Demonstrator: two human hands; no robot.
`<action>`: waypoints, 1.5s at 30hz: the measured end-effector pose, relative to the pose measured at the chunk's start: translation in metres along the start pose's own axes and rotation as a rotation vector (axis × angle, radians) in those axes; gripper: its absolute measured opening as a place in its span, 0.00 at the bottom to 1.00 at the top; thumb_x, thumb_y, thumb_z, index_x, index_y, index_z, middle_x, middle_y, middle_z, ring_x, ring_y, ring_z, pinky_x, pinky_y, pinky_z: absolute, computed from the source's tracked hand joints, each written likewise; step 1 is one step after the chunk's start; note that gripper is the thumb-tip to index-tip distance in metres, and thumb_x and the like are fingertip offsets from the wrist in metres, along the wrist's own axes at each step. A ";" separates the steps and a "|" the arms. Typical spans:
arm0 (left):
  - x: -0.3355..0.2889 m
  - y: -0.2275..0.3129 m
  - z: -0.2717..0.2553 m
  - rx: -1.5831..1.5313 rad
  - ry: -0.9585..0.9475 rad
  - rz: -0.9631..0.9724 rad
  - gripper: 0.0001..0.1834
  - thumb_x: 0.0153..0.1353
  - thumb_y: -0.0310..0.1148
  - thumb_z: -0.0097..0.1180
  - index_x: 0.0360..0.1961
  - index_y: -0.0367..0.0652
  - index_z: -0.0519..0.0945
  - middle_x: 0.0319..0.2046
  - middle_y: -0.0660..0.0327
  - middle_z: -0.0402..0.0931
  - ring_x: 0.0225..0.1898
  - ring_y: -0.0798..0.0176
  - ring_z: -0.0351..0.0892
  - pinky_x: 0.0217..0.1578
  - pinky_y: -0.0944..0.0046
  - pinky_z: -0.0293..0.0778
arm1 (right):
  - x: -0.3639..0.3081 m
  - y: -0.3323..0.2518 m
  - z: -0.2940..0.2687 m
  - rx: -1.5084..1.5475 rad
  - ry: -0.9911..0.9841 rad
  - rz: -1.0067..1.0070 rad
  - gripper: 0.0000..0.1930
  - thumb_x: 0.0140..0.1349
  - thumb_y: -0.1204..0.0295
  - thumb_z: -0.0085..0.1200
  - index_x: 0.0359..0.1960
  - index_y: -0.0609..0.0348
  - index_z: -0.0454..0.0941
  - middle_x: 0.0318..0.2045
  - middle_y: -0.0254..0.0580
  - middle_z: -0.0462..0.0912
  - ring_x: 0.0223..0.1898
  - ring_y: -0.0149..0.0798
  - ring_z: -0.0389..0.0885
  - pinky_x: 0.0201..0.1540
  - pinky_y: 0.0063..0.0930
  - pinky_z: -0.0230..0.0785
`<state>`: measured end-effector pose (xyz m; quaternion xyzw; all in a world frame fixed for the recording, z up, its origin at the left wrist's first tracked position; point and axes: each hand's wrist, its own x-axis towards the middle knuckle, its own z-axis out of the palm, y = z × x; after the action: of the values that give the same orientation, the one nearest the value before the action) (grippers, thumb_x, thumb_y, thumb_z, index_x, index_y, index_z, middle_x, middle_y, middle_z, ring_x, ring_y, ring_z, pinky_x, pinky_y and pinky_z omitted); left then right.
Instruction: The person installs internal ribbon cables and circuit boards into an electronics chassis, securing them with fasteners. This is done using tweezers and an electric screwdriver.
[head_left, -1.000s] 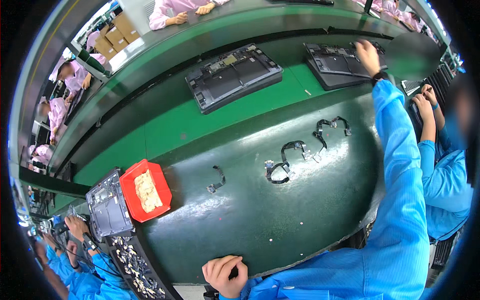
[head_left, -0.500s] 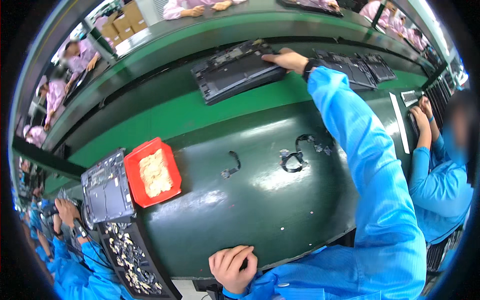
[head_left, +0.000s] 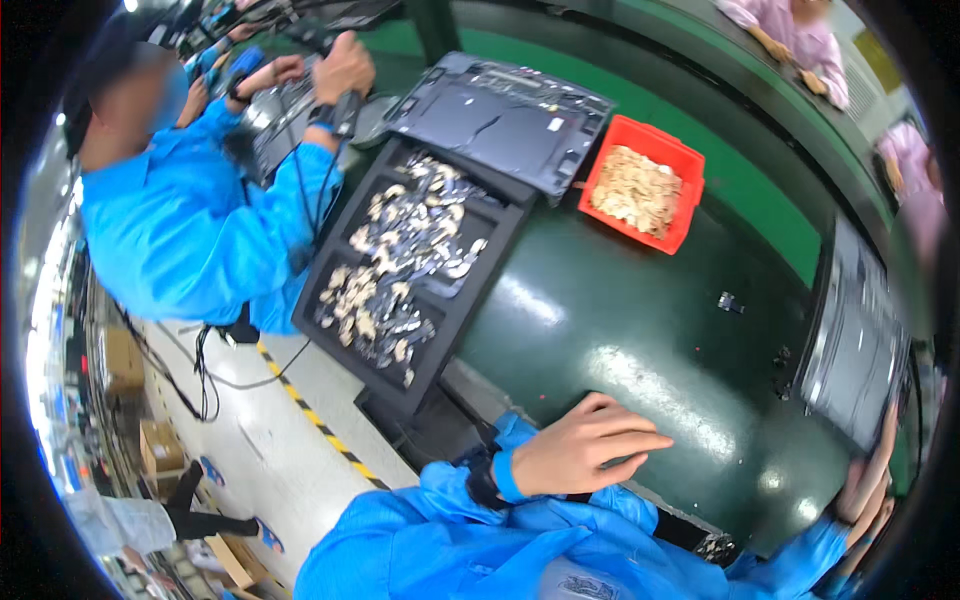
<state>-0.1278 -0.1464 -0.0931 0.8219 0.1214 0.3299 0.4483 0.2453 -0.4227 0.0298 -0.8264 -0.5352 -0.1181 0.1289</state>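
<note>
The opened laptop chassis (head_left: 855, 340) lies at the right of your green bench (head_left: 560, 330), its long side running toward you. What looks like your right hand (head_left: 887, 435) is at its near end, but it is blurred and overlaps other hands (head_left: 875, 525) there, so you cannot tell from this view whether the fingers grip it. Your left hand (head_left: 595, 445) is well apart from the chassis, over the near side of the bench, fingers stretched out toward the right, thumb a little apart, with nothing seen in its grasp. Between that hand and the chassis, small dark parts (head_left: 782, 360) sit just beside the chassis's left edge, and a small circuit piece (head_left: 732, 302) lies farther left. The red bin (head_left: 655, 140) of tan pieces stands beyond your left hand.
</note>
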 end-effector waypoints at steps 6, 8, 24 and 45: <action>0.000 0.030 -0.094 0.229 0.134 0.001 0.10 0.59 0.24 0.68 0.43 0.38 0.89 0.38 0.54 0.87 0.37 0.53 0.87 0.42 0.57 0.80 | -0.191 -0.038 0.087 0.779 0.146 0.454 0.33 0.77 0.61 0.47 0.76 0.72 0.60 0.76 0.53 0.63 0.74 0.51 0.65 0.78 0.45 0.52; 0.003 0.017 -0.114 0.365 0.283 -0.163 0.09 0.60 0.24 0.67 0.42 0.36 0.88 0.36 0.53 0.87 0.37 0.53 0.88 0.43 0.56 0.80 | -0.180 -0.080 0.107 1.457 0.382 1.045 0.33 0.78 0.63 0.49 0.77 0.70 0.57 0.75 0.50 0.65 0.73 0.44 0.66 0.76 0.41 0.56; 0.043 -0.097 -0.215 0.722 0.059 -0.304 0.12 0.57 0.30 0.73 0.40 0.37 0.87 0.46 0.46 0.85 0.52 0.44 0.83 0.54 0.52 0.77 | -0.104 -0.165 0.110 1.519 0.175 0.876 0.33 0.75 0.72 0.51 0.78 0.64 0.53 0.72 0.48 0.65 0.71 0.38 0.63 0.75 0.31 0.52; 0.084 0.072 -0.156 0.675 0.113 0.015 0.10 0.65 0.15 0.55 0.44 0.37 0.84 0.38 0.50 0.80 0.40 0.46 0.82 0.42 0.58 0.76 | -0.060 -0.122 0.027 0.726 0.074 0.474 0.17 0.67 0.70 0.63 0.55 0.63 0.81 0.37 0.41 0.87 0.40 0.35 0.85 0.41 0.26 0.70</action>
<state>-0.1727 -0.0431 0.0610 0.9052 0.2423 0.3194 0.1411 0.1111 -0.4163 -0.0046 -0.8227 -0.3325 0.0809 0.4540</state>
